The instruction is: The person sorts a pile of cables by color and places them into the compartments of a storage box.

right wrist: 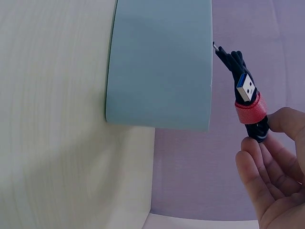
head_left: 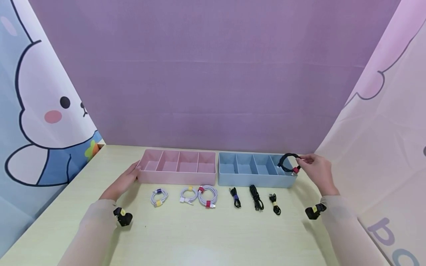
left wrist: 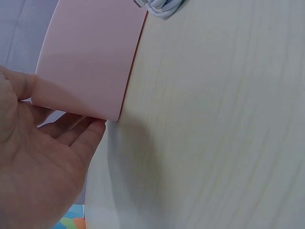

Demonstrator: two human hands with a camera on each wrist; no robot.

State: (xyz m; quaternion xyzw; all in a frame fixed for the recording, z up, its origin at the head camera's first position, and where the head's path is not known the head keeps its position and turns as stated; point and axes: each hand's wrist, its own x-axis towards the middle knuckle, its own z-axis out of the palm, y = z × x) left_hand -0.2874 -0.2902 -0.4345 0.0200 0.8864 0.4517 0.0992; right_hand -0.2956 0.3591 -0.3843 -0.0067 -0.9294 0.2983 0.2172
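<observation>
My right hand (head_left: 317, 171) pinches a coiled black USB cable (head_left: 285, 162) with a red strap by its edge. The coil hangs over the right end of the blue divided box (head_left: 256, 181); its USB plug (right wrist: 246, 87) shows in the right wrist view. At the other side, my left hand (head_left: 124, 181) rests with fairly straight fingers against the left end of the pink divided box (head_left: 176, 178). In the left wrist view the thumb (left wrist: 24, 86) lies by the rim and the fingertips (left wrist: 97, 126) touch the end wall.
In front of the pink box lie white coiled cables: one with yellow and blue straps (head_left: 159, 197), one with a yellow strap (head_left: 188, 195), one with red straps (head_left: 208, 196). Before the blue box are three black cable bundles (head_left: 235, 197), (head_left: 256, 198), (head_left: 274, 204). A purple backdrop (head_left: 213, 81) stands behind.
</observation>
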